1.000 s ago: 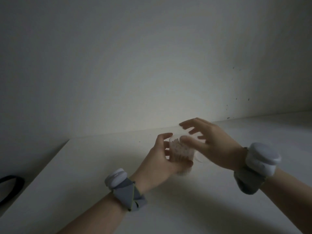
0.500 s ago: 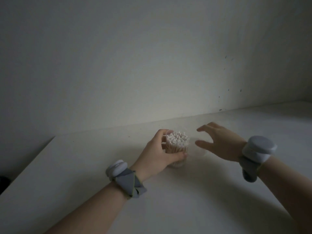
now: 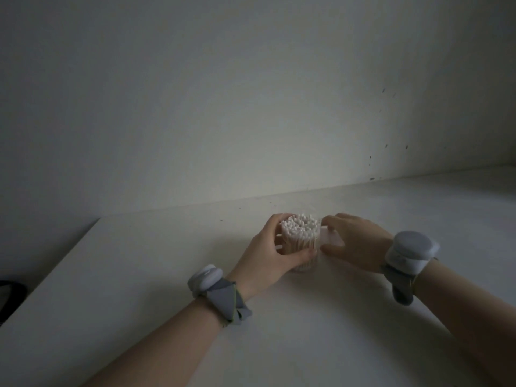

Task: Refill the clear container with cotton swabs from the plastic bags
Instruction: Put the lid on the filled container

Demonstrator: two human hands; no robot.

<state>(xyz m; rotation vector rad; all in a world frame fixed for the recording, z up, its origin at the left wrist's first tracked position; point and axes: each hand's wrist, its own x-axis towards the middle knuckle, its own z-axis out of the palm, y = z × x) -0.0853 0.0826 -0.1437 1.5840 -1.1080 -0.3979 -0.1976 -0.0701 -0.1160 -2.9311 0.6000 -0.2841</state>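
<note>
While upright on the table (image 3: 139, 275), swab-filled container (image 3: 300, 241) gripped by left hand (image 3: 268, 252), right hand (image 3: 360, 241) beside, seemingly touching.

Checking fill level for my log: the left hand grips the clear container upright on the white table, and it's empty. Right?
Not quite. In the head view the left hand does grip the clear container upright on the white table, but it is packed with cotton swabs, not empty.

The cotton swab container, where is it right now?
In the head view the clear container stands upright on the white table, just right of centre, held in the left hand, the right hand beside it.
</note>
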